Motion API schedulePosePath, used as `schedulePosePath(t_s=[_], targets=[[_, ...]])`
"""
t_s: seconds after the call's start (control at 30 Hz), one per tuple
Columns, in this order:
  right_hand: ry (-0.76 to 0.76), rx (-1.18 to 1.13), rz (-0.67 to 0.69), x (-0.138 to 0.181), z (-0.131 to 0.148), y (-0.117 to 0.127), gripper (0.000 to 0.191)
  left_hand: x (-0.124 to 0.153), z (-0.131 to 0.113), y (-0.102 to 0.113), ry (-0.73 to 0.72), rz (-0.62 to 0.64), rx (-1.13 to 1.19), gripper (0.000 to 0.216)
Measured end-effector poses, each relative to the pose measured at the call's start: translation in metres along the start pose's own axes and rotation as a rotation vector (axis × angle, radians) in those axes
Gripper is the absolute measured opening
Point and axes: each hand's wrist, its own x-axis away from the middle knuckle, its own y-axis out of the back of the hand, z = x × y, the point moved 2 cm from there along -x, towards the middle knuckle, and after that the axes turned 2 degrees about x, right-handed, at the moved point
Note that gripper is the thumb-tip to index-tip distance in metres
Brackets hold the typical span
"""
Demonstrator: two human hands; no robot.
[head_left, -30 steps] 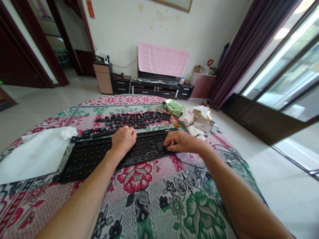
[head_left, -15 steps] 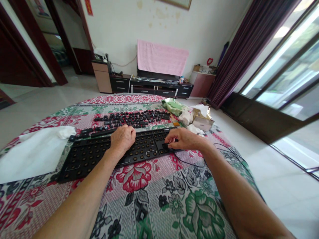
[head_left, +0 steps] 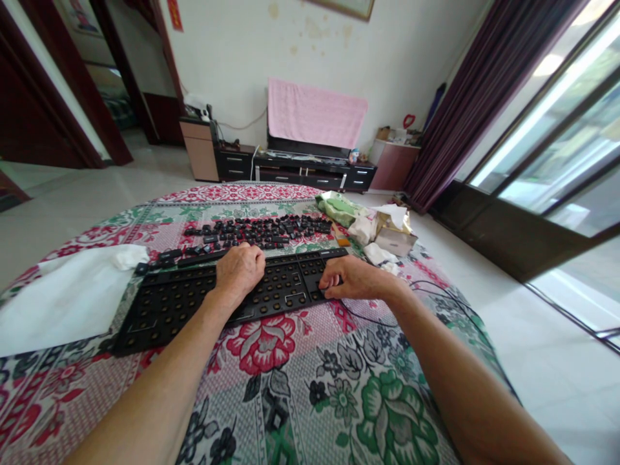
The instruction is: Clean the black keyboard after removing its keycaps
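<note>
A black keyboard (head_left: 184, 300) with its keycaps removed lies across a round table with a floral cloth (head_left: 300, 387). My left hand (head_left: 239, 271) rests as a loose fist on the keyboard's middle, fingers curled under. My right hand (head_left: 351, 279) presses down on the keyboard's right end, fingers bent and close together over a key spot; whether a keycap is under them is hidden. Several loose black keycaps (head_left: 261, 231) lie in rows just beyond the keyboard.
A white cloth (head_left: 62, 303) lies left of the keyboard. Tissues, a green packet (head_left: 339, 208) and a small box (head_left: 394, 237) sit at the far right of the table. The keyboard's cable (head_left: 436, 290) trails right. A TV stand with a pink cover (head_left: 314, 119) stands behind.
My right hand lifted slightly half a second ago and has now pressed back down on the keyboard's right end. My left hand stayed put.
</note>
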Motion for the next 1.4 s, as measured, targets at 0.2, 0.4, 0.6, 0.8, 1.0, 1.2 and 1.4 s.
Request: schedulePosePath(t_s=[0.2,0.4,0.6,0.8,1.0,1.2,1.4], targets=[[-0.015,-0.099,0.008,0.001,-0.005,0.0,0.014,0.0,0.001,-0.002,-0.016,-0.023,-0.007,0.035],[-0.02,-0.168,0.012,0.001,-0.012,-0.002,0.013,0.001,0.0,0.0,-0.003,-0.001,-0.013,0.036],[-0.002,-0.162,0.009,0.002,-0.013,-0.003,0.013,0.001,0.0,0.0,-0.001,-0.001,-0.006,0.035],[0.005,-0.021,0.022,0.0,-0.003,0.0,0.013,0.0,0.001,-0.002,-0.011,-0.021,-0.01,0.035],[-0.077,0.184,-0.01,-0.001,0.012,0.0,0.017,0.001,0.001,-0.002,-0.003,-0.004,-0.016,0.036],[-0.118,0.165,-0.004,-0.002,0.016,-0.002,0.02,0.0,0.0,-0.002,-0.008,-0.015,-0.013,0.036],[-0.075,0.167,0.038,-0.005,0.014,-0.002,0.019,0.0,0.0,-0.003,-0.002,-0.017,-0.016,0.037]])
